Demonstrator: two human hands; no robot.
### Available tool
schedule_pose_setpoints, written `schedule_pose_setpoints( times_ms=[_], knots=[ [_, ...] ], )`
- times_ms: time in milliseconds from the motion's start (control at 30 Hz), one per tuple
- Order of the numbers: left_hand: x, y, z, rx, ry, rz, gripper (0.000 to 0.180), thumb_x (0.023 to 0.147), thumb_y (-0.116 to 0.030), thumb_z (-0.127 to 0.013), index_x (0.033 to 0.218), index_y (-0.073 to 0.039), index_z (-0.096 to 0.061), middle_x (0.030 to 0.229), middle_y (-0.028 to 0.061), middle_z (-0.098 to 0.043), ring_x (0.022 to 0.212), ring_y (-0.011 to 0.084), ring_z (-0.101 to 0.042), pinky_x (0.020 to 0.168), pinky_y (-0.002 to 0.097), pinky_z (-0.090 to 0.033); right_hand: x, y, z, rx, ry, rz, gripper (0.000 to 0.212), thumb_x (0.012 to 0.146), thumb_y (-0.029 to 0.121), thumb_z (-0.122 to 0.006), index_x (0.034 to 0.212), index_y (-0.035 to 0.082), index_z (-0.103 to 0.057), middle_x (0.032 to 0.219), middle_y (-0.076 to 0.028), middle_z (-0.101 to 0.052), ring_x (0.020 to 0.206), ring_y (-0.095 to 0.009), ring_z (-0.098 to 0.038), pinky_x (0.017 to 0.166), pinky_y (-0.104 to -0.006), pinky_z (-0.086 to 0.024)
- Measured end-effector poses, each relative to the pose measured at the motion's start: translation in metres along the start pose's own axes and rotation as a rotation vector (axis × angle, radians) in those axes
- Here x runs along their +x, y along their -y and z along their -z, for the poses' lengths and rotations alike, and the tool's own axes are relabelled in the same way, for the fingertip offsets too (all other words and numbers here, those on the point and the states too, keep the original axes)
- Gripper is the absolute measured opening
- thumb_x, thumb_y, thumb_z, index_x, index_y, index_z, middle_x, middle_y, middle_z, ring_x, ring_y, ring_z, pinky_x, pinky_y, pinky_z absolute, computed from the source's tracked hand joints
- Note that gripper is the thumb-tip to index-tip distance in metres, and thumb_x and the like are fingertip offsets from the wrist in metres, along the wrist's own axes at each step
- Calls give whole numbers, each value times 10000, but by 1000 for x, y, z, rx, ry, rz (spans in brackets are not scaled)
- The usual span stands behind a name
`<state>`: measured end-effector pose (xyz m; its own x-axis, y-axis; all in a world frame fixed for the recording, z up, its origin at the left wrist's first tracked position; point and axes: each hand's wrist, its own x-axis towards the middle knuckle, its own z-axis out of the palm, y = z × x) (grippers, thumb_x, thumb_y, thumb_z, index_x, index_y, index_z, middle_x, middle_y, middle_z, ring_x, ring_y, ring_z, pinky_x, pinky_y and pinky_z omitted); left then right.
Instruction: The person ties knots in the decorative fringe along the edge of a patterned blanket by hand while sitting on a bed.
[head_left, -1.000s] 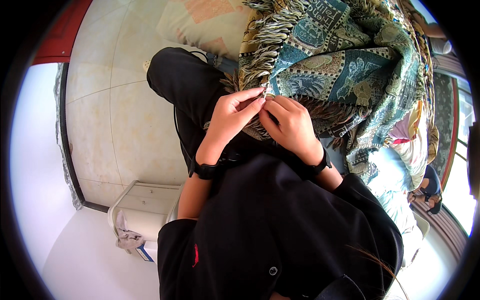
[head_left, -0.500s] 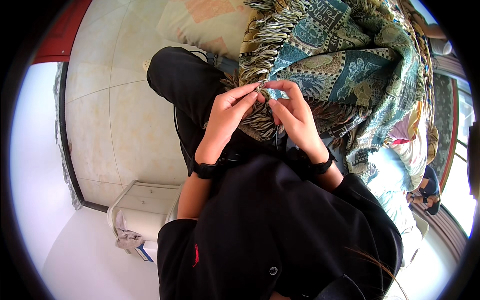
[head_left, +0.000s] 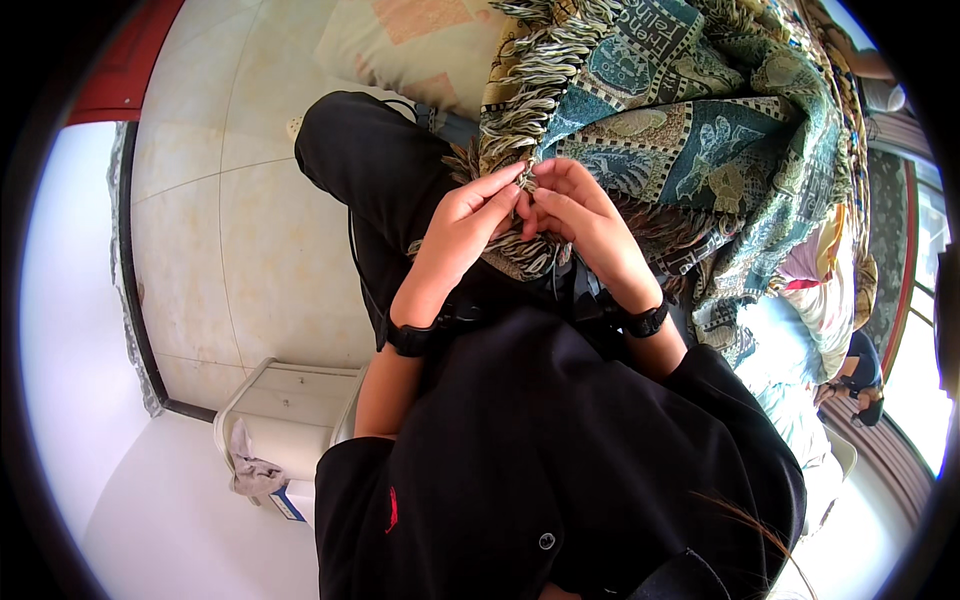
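A woven blanket (head_left: 640,145) in blue-green, beige and black, with a pictured pattern, spreads from my lap toward the far right. Thick twisted fringe (head_left: 535,85) runs along its edge. At that edge, over my lap, my left hand (head_left: 468,222) pinches strands of the fringe between thumb and forefinger. Facing it closely, my right hand (head_left: 590,222) has its thumb and fingers closed on the same bit of fringe. The fingertips almost meet, and the exact strands between them are too small to make out. More fringe hangs below both hands.
A pale cushion-like cloth (head_left: 420,45) lies beyond my knee (head_left: 350,140). Left is a tiled floor (head_left: 270,250); a beige cabinet (head_left: 290,400) with a grey cloth (head_left: 255,465) stands lower left. Piled fabrics (head_left: 810,270) lie to the right, with another person (head_left: 855,380) farther off.
My right hand's fingers have curled in, and its thumb has moved up toward the left fingertips. The left hand stays nearly in place on the fringe.
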<state>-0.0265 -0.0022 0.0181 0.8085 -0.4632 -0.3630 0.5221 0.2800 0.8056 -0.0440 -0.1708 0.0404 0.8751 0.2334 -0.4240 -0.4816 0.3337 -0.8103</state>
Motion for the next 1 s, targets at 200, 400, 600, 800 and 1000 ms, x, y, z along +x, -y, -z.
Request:
schedule_pose_setpoints(
  times_ms=[200,400,600,800,1000],
  knots=[
    [0,3,2,29,21,-2,390,958,-156,-504,1311,8,-483,782,-20,-522,622,42,-377,567,177,-326,2,-8,2,-169,-5,42,253,949,86,-510,1156,-55,-476,959,-82,-588,806,-132,-614,732,-258,-523],
    [0,2,1,9,3,-42,369,947,-123,-507,1293,6,-506,798,-8,-541,616,41,-365,565,179,-325,-2,-1,0,-410,-91,92,211,928,92,-548,1081,-52,-575,806,-50,-632,711,-90,-614,653,-212,-486],
    [3,4,2,-11,13,-84,344,947,-98,-509,1268,25,-521,829,0,-577,612,14,-368,539,165,-319,-3,-6,9,-601,-228,279,154,890,86,-597,1000,-4,-654,767,-43,-627,669,-75,-611,566,-201,-444],
    [2,5,2,76,7,-87,332,948,-79,-497,1270,-10,-537,815,-21,-572,624,5,-372,561,165,-331,-3,-5,6,-659,-218,380,158,887,51,-570,1013,-9,-645,768,-31,-606,667,-85,-619,571,-201,-440],
    [3,4,2,111,-23,-79,357,937,-76,-504,1292,-39,-527,803,-25,-563,611,15,-361,543,174,-309,-7,4,6,-366,-37,39,292,891,17,-508,1183,5,-507,878,-67,-591,645,-77,-592,573,-217,-452]
  ],
)
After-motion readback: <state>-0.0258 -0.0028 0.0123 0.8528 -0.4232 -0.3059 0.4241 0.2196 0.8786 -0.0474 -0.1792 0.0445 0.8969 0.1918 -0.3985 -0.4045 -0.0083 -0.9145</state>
